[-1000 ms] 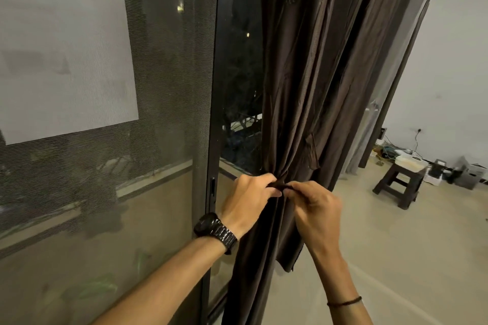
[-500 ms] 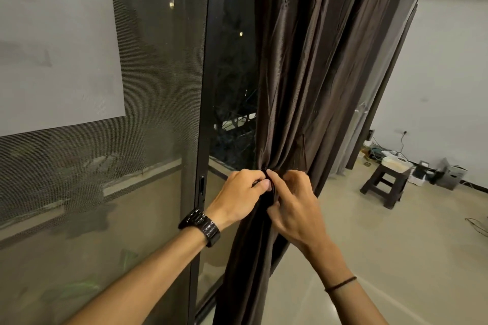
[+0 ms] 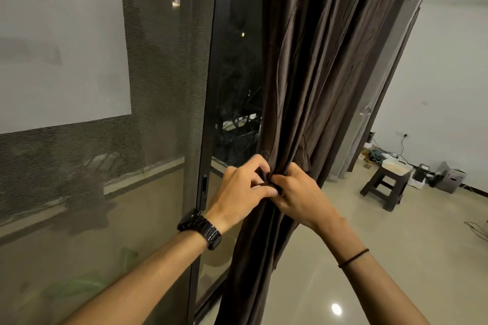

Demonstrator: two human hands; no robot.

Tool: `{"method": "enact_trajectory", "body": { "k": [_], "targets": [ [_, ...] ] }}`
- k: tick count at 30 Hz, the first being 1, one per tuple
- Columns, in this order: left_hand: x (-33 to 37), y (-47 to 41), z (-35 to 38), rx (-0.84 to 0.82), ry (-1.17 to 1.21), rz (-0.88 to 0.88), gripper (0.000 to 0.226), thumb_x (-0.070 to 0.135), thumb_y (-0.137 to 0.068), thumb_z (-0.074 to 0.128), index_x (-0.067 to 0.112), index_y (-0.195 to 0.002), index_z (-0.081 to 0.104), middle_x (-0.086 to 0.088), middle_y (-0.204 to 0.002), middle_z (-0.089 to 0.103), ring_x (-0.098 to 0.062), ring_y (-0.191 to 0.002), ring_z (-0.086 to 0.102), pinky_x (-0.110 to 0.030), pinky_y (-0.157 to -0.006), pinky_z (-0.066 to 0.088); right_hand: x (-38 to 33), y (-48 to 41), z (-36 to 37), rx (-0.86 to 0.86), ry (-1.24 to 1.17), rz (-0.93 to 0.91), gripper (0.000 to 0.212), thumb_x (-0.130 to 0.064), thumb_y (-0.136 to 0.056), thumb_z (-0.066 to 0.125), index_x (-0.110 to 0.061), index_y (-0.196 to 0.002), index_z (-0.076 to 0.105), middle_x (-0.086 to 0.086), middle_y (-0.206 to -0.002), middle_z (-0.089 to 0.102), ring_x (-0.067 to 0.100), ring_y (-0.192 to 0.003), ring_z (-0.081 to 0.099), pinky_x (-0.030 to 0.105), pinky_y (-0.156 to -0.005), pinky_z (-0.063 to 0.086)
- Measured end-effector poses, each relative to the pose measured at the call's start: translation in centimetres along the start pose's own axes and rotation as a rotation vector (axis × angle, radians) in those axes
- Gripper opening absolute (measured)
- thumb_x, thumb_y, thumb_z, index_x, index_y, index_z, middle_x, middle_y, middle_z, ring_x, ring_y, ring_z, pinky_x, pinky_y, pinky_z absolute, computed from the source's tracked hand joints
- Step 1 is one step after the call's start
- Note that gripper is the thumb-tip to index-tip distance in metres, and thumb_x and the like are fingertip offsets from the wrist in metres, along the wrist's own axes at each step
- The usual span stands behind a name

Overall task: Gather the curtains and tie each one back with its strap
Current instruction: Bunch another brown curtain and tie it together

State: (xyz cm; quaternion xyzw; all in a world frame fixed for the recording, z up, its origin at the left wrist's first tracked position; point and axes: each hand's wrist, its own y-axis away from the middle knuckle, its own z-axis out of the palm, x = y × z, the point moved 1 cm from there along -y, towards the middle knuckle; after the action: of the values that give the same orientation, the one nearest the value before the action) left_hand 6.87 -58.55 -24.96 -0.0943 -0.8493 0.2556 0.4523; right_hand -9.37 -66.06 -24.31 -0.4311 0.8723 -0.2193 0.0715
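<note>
A dark brown curtain (image 3: 311,66) hangs gathered into a narrow bundle beside the sliding glass door. At waist height the bundle is cinched, and both hands meet there. My left hand (image 3: 241,188), with a black watch on its wrist, pinches a thin dark strap (image 3: 264,176) against the front of the bundle. My right hand (image 3: 298,196) presses in from the right with its fingers curled on the same strap. Most of the strap is hidden under my fingers and in the folds.
A dark-framed sliding door (image 3: 208,113) with a mesh screen (image 3: 105,166) stands at the left. A dark wooden stool (image 3: 384,186) with a white box on it stands at the right, with cables and small devices (image 3: 433,177) along the white wall. Glossy floor tiles (image 3: 369,258) stretch below.
My two hands have come together at the cinched spot. The left thumb and forefinger have shifted on the strap, and the right fingers have tucked in closer against the curtain.
</note>
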Motion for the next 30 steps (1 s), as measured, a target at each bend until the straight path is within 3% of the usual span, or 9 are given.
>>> {"method": "enact_trajectory", "body": {
  "k": [3,7,10,14,16,19,22,25,30],
  "targets": [
    [0.3,0.0,-0.3,-0.011,-0.121,0.172,0.019,0.022,-0.097,0.069,0.027,-0.115,0.074,0.002,-0.096,0.077,-0.007,-0.088,0.07,-0.029,-0.079,0.058,-0.3,-0.1,-0.5,-0.049,-0.119,0.027,0.047,-0.047,-0.092,0.036,-0.021,-0.116,0.067,-0.009,-0.096,0.041,0.005,-0.088,0.028,0.021,-0.073,0.034],
    [0.9,-0.3,-0.1,0.026,-0.151,0.156,0.028,0.02,-0.1,0.066,0.02,-0.126,0.074,-0.001,-0.116,0.077,-0.01,-0.109,0.07,-0.028,-0.098,0.056,-0.6,0.4,-0.4,-0.069,-0.209,0.143,0.042,-0.044,-0.083,0.037,-0.02,-0.11,0.06,-0.002,-0.104,0.05,0.015,-0.098,0.045,0.033,-0.086,0.048],
    [1.3,-0.3,0.3,0.018,-0.129,0.102,0.024,0.022,-0.1,0.065,0.018,-0.119,0.078,-0.001,-0.109,0.078,-0.01,-0.103,0.072,-0.032,-0.094,0.058,-1.1,0.9,-0.5,-0.01,-0.265,0.147,0.011,-0.036,-0.075,0.049,-0.034,-0.086,0.053,-0.008,-0.085,0.05,0.007,-0.094,0.04,0.019,-0.077,0.042],
    [1.6,-0.5,0.4,-0.086,-0.101,0.012,0.02,0.02,-0.101,0.061,0.017,-0.105,0.08,0.003,-0.088,0.075,-0.009,-0.086,0.07,-0.037,-0.081,0.059,-0.9,0.7,-1.6,0.012,-0.268,0.123,0.023,-0.028,-0.073,0.058,-0.042,-0.064,0.042,-0.02,-0.068,0.045,-0.006,-0.088,0.04,0.008,-0.072,0.032],
    [1.7,-1.0,0.2,-0.166,-0.178,0.006,0.021,0.017,-0.101,0.058,0.017,-0.1,0.079,0.0,-0.089,0.073,-0.016,-0.088,0.068,-0.043,-0.079,0.059,-0.5,0.8,-1.6,0.002,-0.261,0.126,0.001,-0.027,-0.072,0.058,-0.029,-0.072,0.058,-0.012,-0.076,0.051,0.0,-0.089,0.038,0.013,-0.073,0.036],
    [1.8,-1.8,-0.5,-0.28,-0.265,-0.042,0.021,0.012,-0.099,0.054,0.014,-0.09,0.073,-0.004,-0.082,0.067,-0.025,-0.082,0.064,-0.044,-0.073,0.057,-0.5,1.5,-1.1,0.037,-0.264,0.179,0.031,-0.021,-0.076,0.067,-0.021,-0.103,0.051,-0.003,-0.103,0.043,0.015,-0.091,0.042,0.037,-0.069,0.051],
    [1.9,-2.4,-1.2,-0.368,-0.23,-0.106,0.025,0.015,-0.101,0.053,0.021,-0.085,0.07,0.003,-0.076,0.064,-0.026,-0.082,0.067,-0.033,-0.069,0.05,-0.9,3.2,-0.2,0.294,-0.315,0.244,0.061,-0.022,-0.076,0.082,-0.019,-0.124,0.044,0.002,-0.136,0.032,0.02,-0.104,0.057,0.031,-0.079,0.059],
    [1.8,-2.9,-1.3,-0.396,-0.177,-0.152,0.024,0.017,-0.103,0.054,0.027,-0.089,0.07,0.006,-0.072,0.065,-0.023,-0.086,0.072,-0.031,-0.072,0.051,-1.3,5.1,1.3,0.525,-0.249,0.326,0.046,-0.039,-0.081,0.083,-0.011,-0.104,0.055,0.001,-0.113,0.046,0.016,-0.087,0.056,0.03,-0.068,0.056],
    [1.5,-3.7,-0.9,-0.413,-0.167,-0.155,0.032,0.018,-0.101,0.054,0.034,-0.077,0.066,0.01,-0.066,0.064,-0.005,-0.068,0.061,-0.025,-0.067,0.045,-2.3,5.5,3.1,0.453,-0.282,0.322,0.032,-0.051,-0.091,0.067,-0.02,-0.097,0.069,-0.011,-0.083,0.053,0.003,-0.069,0.051,0.011,-0.063,0.038]
  ]
}}
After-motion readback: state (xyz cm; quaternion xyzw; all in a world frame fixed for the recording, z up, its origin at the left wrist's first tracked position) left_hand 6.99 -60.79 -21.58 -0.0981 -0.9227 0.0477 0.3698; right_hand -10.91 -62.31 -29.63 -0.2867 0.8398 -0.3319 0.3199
